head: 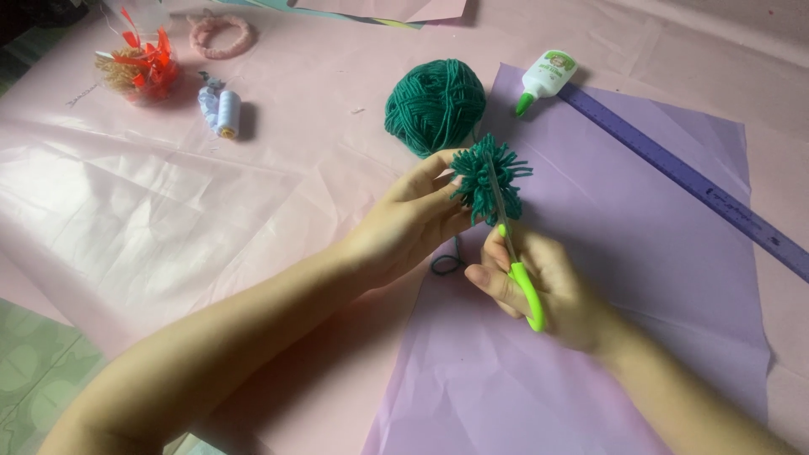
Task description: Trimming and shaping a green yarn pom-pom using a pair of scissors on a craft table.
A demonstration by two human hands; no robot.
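Observation:
My left hand (410, 221) pinches a dark green yarn pom-pom (487, 179) from its left side, holding it above the purple paper sheet (624, 278). My right hand (552, 286) grips scissors with bright green handles (524, 286). Their thin blades reach up into the pom-pom's strands. A short loop of green yarn (447, 263) lies on the surface under my hands. Behind the pom-pom sits a ball of the same green yarn (434, 105).
A white glue bottle with a green tip (545, 77) and a purple ruler (687, 179) lie at the upper right. A white thread spool (226, 114), an orange and straw-coloured ornament (139, 69) and a pink fuzzy ring (221, 35) sit at the upper left on pink paper (168, 202).

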